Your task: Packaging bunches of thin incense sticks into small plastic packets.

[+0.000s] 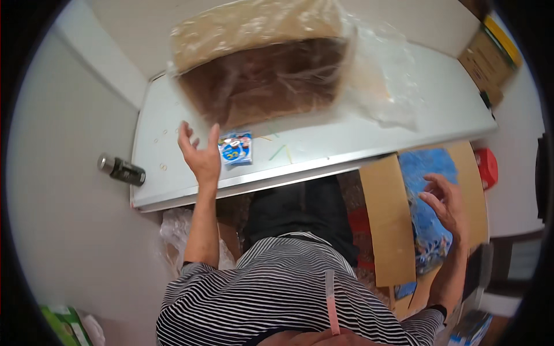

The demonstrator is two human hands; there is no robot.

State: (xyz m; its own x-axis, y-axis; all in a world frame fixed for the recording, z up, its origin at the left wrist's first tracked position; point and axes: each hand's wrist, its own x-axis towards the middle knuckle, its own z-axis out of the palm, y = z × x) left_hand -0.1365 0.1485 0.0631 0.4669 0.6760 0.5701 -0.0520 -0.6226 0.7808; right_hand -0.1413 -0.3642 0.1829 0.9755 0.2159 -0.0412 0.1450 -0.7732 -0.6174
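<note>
My left hand is raised over the front of the white table, fingers spread and holding nothing. Just right of it lies a small blue printed packet. Behind the packet a large cardboard box, lined with clear plastic, lies tipped with its dark opening toward me. My right hand hovers over an open carton at the right, fingers apart and loosely curved. Inside that carton are blue plastic packages in clear wrapping, beneath the hand; whether it touches them I cannot tell.
A dark bottle with a silver cap stands at the table's left edge. Several rubber bands and thin coloured strips lie on the white table. Clear plastic film spreads right of the box. A red object sits beyond the carton.
</note>
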